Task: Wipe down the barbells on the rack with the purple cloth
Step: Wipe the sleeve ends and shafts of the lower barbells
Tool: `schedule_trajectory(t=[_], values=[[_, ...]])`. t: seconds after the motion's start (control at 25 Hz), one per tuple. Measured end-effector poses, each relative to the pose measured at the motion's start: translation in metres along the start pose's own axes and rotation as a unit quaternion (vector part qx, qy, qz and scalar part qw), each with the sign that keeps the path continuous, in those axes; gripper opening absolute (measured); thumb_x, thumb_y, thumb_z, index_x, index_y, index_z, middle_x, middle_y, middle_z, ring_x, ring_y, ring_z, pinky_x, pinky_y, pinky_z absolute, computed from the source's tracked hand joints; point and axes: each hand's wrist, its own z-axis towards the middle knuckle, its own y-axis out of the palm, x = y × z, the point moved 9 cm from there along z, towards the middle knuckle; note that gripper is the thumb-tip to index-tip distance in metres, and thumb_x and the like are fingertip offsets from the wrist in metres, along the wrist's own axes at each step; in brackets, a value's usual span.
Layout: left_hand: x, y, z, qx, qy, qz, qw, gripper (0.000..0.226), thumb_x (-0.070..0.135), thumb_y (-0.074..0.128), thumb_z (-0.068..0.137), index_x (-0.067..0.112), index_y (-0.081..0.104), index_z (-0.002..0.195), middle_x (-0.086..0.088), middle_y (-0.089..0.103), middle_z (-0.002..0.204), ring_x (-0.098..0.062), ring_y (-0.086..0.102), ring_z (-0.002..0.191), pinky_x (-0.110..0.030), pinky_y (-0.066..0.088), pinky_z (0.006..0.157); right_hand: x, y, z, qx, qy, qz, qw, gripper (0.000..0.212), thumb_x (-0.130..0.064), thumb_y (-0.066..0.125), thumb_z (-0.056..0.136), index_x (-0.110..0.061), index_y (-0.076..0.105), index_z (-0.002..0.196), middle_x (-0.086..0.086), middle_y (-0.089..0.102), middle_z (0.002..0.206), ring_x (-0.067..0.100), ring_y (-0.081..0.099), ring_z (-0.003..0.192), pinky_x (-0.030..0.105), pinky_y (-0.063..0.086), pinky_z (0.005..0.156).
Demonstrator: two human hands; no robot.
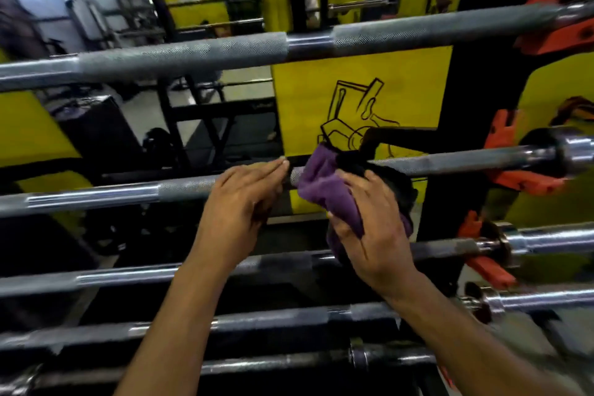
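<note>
Item: rack (463, 112), black upright with orange hooks (527, 182) at its right side, carrying several horizontal barbells one above another.

Purple cloth (324, 186): bunched, draped against the second barbell (450, 161) from the top, near the middle of its span, just left of the upright.

Right hand (369, 228): fingers and thumb curled round the cloth, holding it to the bar.

Left hand (244, 199): fingers straight and close together, tips lying at the same bar just left of the cloth; it holds nothing.

Step in hand, by judgement: wiping the second barbell, about mid-shaft. The top barbell (180, 55) and the lower barbells (128, 276) show no sign either way of being wiped.

Next move, by judgement: keep the cloth wrapped on the shaft and slide it along, the left hand clearing the path or steadying the bar.

Room: open shaft runs left toward the rack's left edge. To the right the run is short, ending at the upright, hook and collar (572, 151). Bars above and below stand close, so vertical room for the knuckles is narrow.
</note>
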Motion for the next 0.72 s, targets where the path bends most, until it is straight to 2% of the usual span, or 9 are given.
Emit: schedule_trajectory(t=[0.08, 0.12, 0.2, 0.24, 0.28, 0.36, 0.48, 0.6, 0.72], values=[[0.005, -0.002, -0.004, 0.025, -0.024, 0.014, 0.999, 0.04, 0.023, 0.049, 0.1, 0.021, 0.058, 0.139, 0.01, 0.055, 0.145, -0.013, 0.056, 0.127, -0.044, 0.041, 0.106, 0.015, 0.002, -0.034, -0.006, 0.13, 0.103, 0.986, 0.046, -0.051, 0.043, 0.104, -0.015, 0.065, 0.121, -0.004, 0.071, 0.118, 0.017, 0.061, 0.116, 0.031, 0.045, 0.104], [0.008, -0.003, -0.004, 0.034, -0.033, 0.024, 0.999, 0.039, 0.024, 0.048, 0.101, 0.021, 0.058, 0.139, 0.01, 0.054, 0.145, -0.012, 0.055, 0.128, -0.042, 0.039, 0.108, 0.034, 0.002, -0.047, 0.02, 0.262, 0.198, 0.944, 0.036, -0.054, 0.046, 0.102, -0.026, 0.066, 0.111, -0.01, 0.073, 0.108, 0.012, 0.065, 0.104, 0.027, 0.051, 0.092], [0.011, -0.002, -0.005, 0.042, -0.046, 0.042, 0.997, 0.039, 0.025, 0.047, 0.102, 0.022, 0.058, 0.14, 0.012, 0.054, 0.144, -0.008, 0.052, 0.131, -0.037, 0.035, 0.112, 0.067, 0.017, -0.068, 0.119, 0.514, 0.399, 0.75, 0.028, -0.049, 0.051, 0.1, -0.025, 0.066, 0.1, -0.003, 0.076, 0.098, 0.015, 0.069, 0.091, 0.029, 0.055, 0.077], [0.011, -0.001, -0.005, 0.044, -0.055, 0.041, 0.997, 0.039, 0.025, 0.047, 0.102, 0.022, 0.058, 0.14, 0.013, 0.054, 0.144, -0.007, 0.051, 0.131, -0.034, 0.033, 0.113, 0.074, 0.028, -0.074, 0.148, 0.589, 0.457, 0.649, 0.026, -0.044, 0.054, 0.101, -0.022, 0.066, 0.101, 0.001, 0.077, 0.095, 0.018, 0.07, 0.088, 0.03, 0.056, 0.073], [0.011, 0.0, -0.005, 0.046, -0.067, 0.039, 0.996, 0.039, 0.026, 0.047, 0.102, 0.021, 0.058, 0.139, 0.013, 0.054, 0.143, -0.006, 0.051, 0.132, -0.033, 0.032, 0.113, 0.074, 0.035, -0.07, 0.154, 0.637, 0.493, 0.573, 0.024, -0.04, 0.055, 0.102, -0.019, 0.067, 0.105, 0.003, 0.078, 0.091, 0.02, 0.07, 0.086, 0.031, 0.055, 0.068], [0.012, -0.001, -0.004, 0.052, -0.086, 0.035, 0.994, 0.039, 0.026, 0.046, 0.102, 0.019, 0.059, 0.138, 0.01, 0.057, 0.142, -0.006, 0.052, 0.13, -0.036, 0.034, 0.112, 0.064, 0.043, -0.056, 0.127, 0.681, 0.534, 0.484, 0.028, -0.038, 0.053, 0.102, -0.016, 0.067, 0.111, 0.007, 0.077, 0.096, 0.024, 0.07, 0.087, 0.031, 0.052, 0.063], [0.012, -0.001, -0.002, 0.04, -0.087, 0.028, 0.995, 0.04, 0.023, 0.046, 0.101, 0.016, 0.059, 0.138, 0.006, 0.057, 0.142, -0.006, 0.051, 0.131, -0.04, 0.037, 0.111, 0.038, 0.037, -0.042, 0.033, 0.679, 0.571, 0.461, 0.028, -0.04, 0.049, 0.102, -0.017, 0.066, 0.101, 0.01, 0.073, 0.095, 0.036, 0.067, 0.101, 0.034, 0.05, 0.065], [0.008, 0.001, -0.002, -0.005, -0.089, 0.047, 0.995, 0.043, 0.023, 0.042, 0.102, 0.017, 0.053, 0.143, 0.006, 0.051, 0.148, -0.006, 0.045, 0.137, -0.036, 0.031, 0.116, 0.021, 0.017, -0.048, 0.03, 0.691, 0.586, 0.423, 0.028, -0.048, 0.055, 0.099, -0.021, 0.065, 0.098, 0.008, 0.074, 0.091, 0.03, 0.067, 0.085, 0.033, 0.047, 0.062], [0.009, 0.001, -0.001, -0.047, -0.113, 0.027, 0.992, 0.043, 0.024, 0.043, 0.104, 0.018, 0.05, 0.146, 0.007, 0.046, 0.152, -0.005, 0.038, 0.142, -0.026, 0.021, 0.119, 0.02, -0.001, -0.052, 0.022, 0.671, 0.56, 0.486, 0.03, -0.053, 0.059, 0.094, -0.024, 0.065, 0.097, -0.002, 0.076, 0.084, 0.022, 0.068, 0.082, 0.032, 0.051, 0.065]])
